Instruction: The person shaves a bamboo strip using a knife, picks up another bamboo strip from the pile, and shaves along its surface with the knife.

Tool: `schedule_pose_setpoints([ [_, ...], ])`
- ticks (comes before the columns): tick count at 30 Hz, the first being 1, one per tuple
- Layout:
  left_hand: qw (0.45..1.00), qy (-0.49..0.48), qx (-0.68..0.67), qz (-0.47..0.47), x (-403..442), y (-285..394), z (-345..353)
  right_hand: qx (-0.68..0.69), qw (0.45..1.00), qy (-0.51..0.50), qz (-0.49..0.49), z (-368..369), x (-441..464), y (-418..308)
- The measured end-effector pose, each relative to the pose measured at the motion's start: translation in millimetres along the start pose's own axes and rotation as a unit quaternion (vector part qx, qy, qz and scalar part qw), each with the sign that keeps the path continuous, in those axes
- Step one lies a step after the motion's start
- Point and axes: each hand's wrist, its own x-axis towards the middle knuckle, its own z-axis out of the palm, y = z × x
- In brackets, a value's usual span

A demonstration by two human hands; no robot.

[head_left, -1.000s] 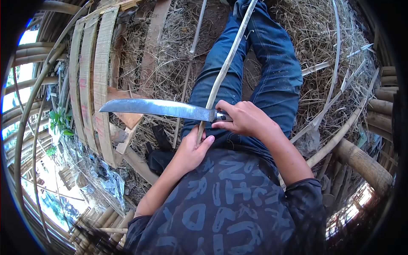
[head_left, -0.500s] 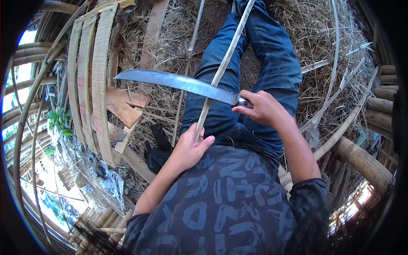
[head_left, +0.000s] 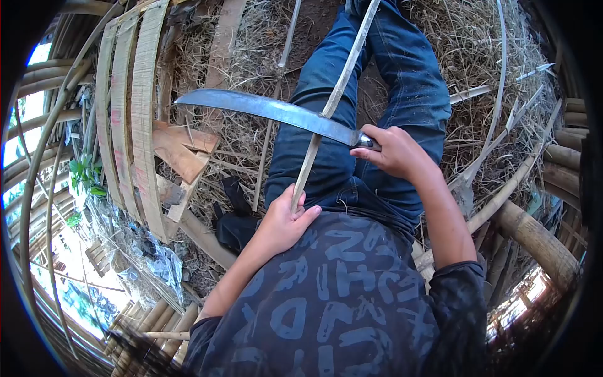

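Note:
My right hand (head_left: 397, 151) is closed round the dark handle of a machete (head_left: 270, 109). Its long curved blade points left and lies across a thin bamboo strip (head_left: 344, 76), touching it about halfway along the visible length. Near my waist, my left hand (head_left: 287, 218) grips the lower end of that strip, thumb on the right side. From there the strip runs up and to the right, between my legs in blue jeans (head_left: 317, 157), and leaves the view at the top.
A wooden slatted piece (head_left: 143, 119) stands at the left, with broken board scraps (head_left: 182, 151) beside it. Dry straw (head_left: 468, 38) and split strips cover the ground. A thick bamboo pole (head_left: 537, 242) lies at the lower right, close to my right elbow. Bamboo walls surround the place.
The machete has moved slightly up and away from my body along the strip, together with my right hand. My left hand keeps its grip on the strip's lower end.

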Motion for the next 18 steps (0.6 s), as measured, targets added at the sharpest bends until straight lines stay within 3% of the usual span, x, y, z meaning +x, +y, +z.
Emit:
schedule_pose_setpoints([
  [5,1.000,0.002,0.029,-0.011,0,11,0,-0.011,0.998,-0.001,-0.066,20,8,-10],
  [9,1.000,0.016,-0.006,0.011,-6,-5,-5,0.015,0.999,-0.024,0.016,-3,14,6],
  [14,1.000,0.016,-0.002,0.010,6,-5,5,0.009,0.999,0.035,-0.020,7,8,-8],
  [18,0.999,0.026,0.007,0.016,2,-3,7,-0.047,0.998,-0.009,-0.049,13,8,-15],
])
